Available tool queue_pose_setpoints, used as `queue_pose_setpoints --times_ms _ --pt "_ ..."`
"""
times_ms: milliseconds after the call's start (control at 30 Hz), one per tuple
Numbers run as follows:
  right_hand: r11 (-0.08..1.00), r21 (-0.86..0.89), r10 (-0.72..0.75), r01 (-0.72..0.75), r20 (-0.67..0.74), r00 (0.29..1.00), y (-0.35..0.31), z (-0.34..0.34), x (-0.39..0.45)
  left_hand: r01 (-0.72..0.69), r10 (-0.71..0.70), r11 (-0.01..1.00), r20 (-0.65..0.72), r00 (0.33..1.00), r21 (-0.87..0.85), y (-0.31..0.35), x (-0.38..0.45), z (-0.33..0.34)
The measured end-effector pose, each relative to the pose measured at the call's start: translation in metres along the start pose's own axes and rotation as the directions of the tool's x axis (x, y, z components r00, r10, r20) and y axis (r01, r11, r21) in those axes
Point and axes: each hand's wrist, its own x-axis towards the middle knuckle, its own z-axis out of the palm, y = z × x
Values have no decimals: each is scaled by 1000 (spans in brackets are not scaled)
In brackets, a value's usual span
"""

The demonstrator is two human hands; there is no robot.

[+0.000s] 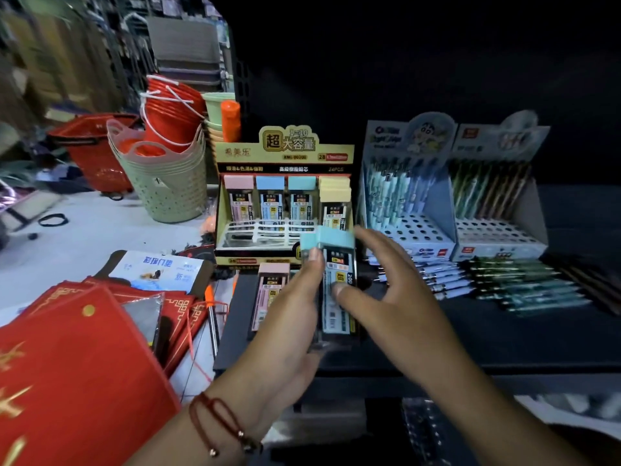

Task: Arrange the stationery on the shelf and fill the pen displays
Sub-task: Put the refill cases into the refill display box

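Dark shelf (504, 338) below, with shop floor and stacked baskets (168, 183) off at ten o'clock. Left hand (289, 331) wrapped round a stack of lead boxes (337, 290) with mint caps, thumb on the top one; right hand (396, 287) just beside at three o'clock, thumb touching the front of the box, other fingers spread loose. Yellow display (284, 200) of more boxes at twelve o'clock, one pink-capped box (270, 297) flat on the shelf at nine o'clock of the hands, blue pen display (408, 196) and grey pen display (497, 200) at two o'clock, loose pens (497, 284) lying in front.
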Motion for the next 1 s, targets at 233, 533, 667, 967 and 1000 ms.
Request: queue_pose_setpoints --times_ms 233,533,667,967,1000 --pt "973 222 37 -59 100 994 5 -11 8 -46 48 992 -14 999 116 -2 -7 1" --pt "874 475 140 -105 -40 989 16 -24 29 -283 397 732 -49 917 620 10 -5 -18" --pt "780 623 143 -58 -87 986 -1 -43 45 -301 561 272 104 821 914 23 -5 -36" --pt "961 76 -250 266 -166 954 -53 -32 112 -109 628 -182 200 752 977 29 13 -68" --pt "952 -39 -306 303 -138 942 -56 -27 119 -104 630 -197 207 748 975 28 14 -72"
